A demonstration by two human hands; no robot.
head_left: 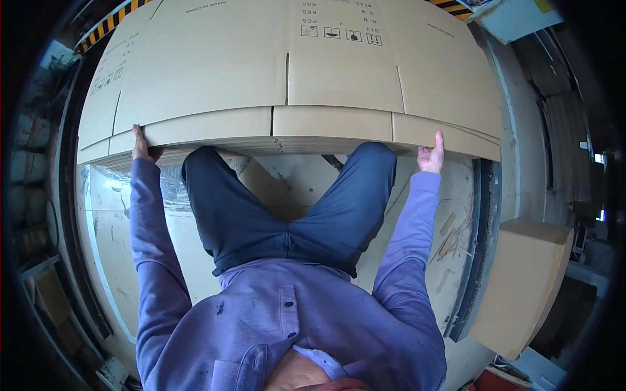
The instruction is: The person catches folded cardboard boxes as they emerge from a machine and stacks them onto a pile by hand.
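A stack of flattened cardboard boxes (339, 78) spans the view in front of me, with printed symbols and slots on the top sheet. At its near left edge, my left hand (142, 144) grips the cardboard, thumb on top and fingers curled under. My right hand (431, 156) holds the near right edge, its thumb raised along the front and the other fingers partly hidden beneath. Several sheet edges show in layers between the two hands. Both knees are close under the near edge of the stack.
Dark metal rails (479, 221) run along both sides of the pale floor. A closed cardboard box (521, 280) stands at the right. Wood scraps (448, 244) lie on the floor near the right rail. Yellow-black striped edging (111, 25) shows behind the stack.
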